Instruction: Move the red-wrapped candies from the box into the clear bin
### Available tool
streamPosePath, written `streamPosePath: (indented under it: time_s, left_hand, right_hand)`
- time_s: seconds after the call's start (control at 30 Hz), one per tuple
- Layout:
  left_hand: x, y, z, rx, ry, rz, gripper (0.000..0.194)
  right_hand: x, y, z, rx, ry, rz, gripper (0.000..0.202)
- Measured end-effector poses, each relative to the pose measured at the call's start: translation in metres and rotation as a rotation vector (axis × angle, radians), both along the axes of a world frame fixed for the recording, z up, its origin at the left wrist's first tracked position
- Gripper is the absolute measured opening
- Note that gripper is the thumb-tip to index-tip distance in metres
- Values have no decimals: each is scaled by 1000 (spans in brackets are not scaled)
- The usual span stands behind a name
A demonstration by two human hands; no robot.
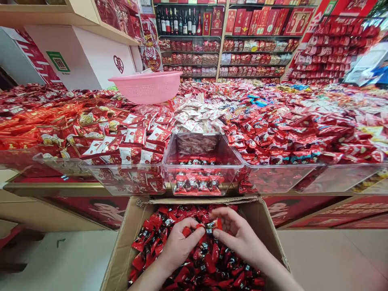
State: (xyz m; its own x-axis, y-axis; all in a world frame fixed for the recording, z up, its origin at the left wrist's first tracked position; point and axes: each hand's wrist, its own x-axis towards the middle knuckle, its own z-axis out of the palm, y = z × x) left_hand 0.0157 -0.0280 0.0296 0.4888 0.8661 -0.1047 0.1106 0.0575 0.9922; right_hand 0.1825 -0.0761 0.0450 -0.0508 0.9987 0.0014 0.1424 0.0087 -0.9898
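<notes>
A cardboard box [121,246] full of red and black wrapped candies [209,262] stands below the counter. Above the candies, my left hand [183,242] is closed, thumb against fingers, on the left end of a red and black candy [211,227]. My right hand [236,232] is at the other end of that candy, thumb near it and fingers curved apart; its grip is not clear. Just beyond the box, a clear plastic bin [203,165] holds upright rows of similar candies at its front, with white packets piled behind.
Clear bins heaped with red packets [130,151] line the counter on both sides. A pink basket [148,87] rests on the packets at the left. Shelves with bottles [178,24] and boxes stand behind. Part of a person in blue [381,74] shows at the far right.
</notes>
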Motion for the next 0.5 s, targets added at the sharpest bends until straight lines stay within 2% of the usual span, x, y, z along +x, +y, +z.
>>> streamPosePath:
  time_s: [0.07,0.13,0.2,0.27,0.33,0.4,0.43,0.5]
  left_hand:
    - [-4,1,1,12,-26,-42,14]
    - [-7,1,2,-27,-86,-59,15]
    - [-8,0,1,-142,-154,-14,17]
    - [-7,0,1,-276,-192,77,20]
    - [-6,0,0,-367,-207,142,20]
    - [-6,1,-1,-455,-238,170,17]
    - [-6,1,-3,-514,-269,182,15]
    - [-8,2,-6,-617,-333,209,10]
  right_hand:
    - [5,-4,13,-1,-227,103,15]
    - [11,-6,34,29,-433,162,5]
    - [16,-4,65,106,-539,170,7]
    - [20,9,100,208,-529,139,5]
    - [23,37,131,290,-452,37,1]
    - [21,78,149,275,-366,-46,6]
    - [19,101,152,213,-329,-43,7]
    - [9,147,148,17,-303,-21,9]
